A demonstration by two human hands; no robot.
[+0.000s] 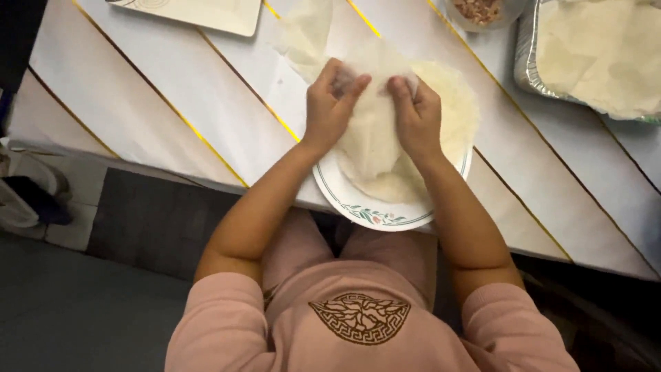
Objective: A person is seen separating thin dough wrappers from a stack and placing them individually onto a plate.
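A thin, pale pastry sheet (375, 138) is lifted above a white plate (372, 213) with a floral rim at the near table edge. My left hand (330, 107) pinches the sheet's upper left part. My right hand (416, 114) pinches it just to the right. The sheet hangs folded between them onto more pale sheets (454, 110) stacked on the plate. The fingertips of both hands are partly wrapped in the sheet.
A foil tray (527, 65) of pale sheets stands at the back right. A small bowl (482, 12) of brown filling sits at the top, a flat white board (206, 14) at the back left. The white table (172, 96) has thin yellow stripes.
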